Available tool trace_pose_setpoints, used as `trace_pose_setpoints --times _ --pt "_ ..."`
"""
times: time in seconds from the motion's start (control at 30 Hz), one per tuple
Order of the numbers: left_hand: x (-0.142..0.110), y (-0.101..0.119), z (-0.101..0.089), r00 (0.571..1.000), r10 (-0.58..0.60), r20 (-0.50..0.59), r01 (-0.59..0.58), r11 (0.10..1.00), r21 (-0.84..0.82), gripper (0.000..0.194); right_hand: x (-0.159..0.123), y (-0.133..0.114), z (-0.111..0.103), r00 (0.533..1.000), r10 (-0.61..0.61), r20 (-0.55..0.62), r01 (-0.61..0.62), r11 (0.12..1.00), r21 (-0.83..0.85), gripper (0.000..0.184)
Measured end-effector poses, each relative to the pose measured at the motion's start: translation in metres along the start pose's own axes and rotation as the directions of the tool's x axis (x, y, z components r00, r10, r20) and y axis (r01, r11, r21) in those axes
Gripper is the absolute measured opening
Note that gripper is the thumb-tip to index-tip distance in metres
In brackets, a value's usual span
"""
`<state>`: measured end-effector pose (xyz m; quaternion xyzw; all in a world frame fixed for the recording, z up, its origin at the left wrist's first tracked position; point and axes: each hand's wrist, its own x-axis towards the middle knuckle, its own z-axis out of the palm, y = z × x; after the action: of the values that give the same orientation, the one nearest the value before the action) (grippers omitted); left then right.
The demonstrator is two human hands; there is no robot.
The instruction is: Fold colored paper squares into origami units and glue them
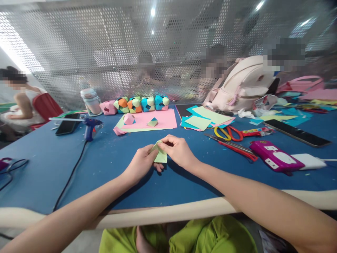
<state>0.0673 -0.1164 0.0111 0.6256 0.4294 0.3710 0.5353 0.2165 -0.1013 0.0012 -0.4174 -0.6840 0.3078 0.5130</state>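
A small folded piece of light green paper (pixel 161 155) is held just above the blue table (pixel 110 165), near its front edge. My left hand (pixel 143 162) pinches its left side with closed fingers. My right hand (pixel 177 150) grips its top right corner, fingers curled over the fold. Beyond the hands lie a pink sheet (pixel 158 118) with small folded pieces on it and a row of coloured paper balls (pixel 142 104).
A blue glue gun (pixel 89 126) with its black cord and a phone (pixel 67 124) lie at the left. Coloured paper squares (pixel 204 120), scissors (pixel 231 135), a purple power strip (pixel 275 156) and another phone (pixel 300 132) lie at the right. A pink backpack (pixel 242 86) stands behind. People sit beyond a perforated screen.
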Motion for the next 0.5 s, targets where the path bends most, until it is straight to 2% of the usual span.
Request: trace_pose_setpoints --times 0.17,0.37,0.5 --pt "0.0008 -0.0006 -0.0008 1.000 0.017 -0.014 -0.017 0.999 0.043 0.021 0.0000 -0.0019 -0.0005 1.000 -0.026 -0.005 0.026 1.000 0.005 0.020" --pt "0.0024 0.0019 -0.0031 0.986 0.107 -0.125 -0.096 0.991 0.092 0.018 -0.0005 -0.0040 0.0006 0.997 0.081 -0.008 -0.081 0.996 0.034 0.024" --pt "0.0014 0.0025 -0.0036 0.976 0.150 -0.159 -0.126 0.980 0.151 0.013 -0.0027 -0.0022 0.0034 0.992 0.114 0.052 -0.112 0.993 -0.032 0.021"
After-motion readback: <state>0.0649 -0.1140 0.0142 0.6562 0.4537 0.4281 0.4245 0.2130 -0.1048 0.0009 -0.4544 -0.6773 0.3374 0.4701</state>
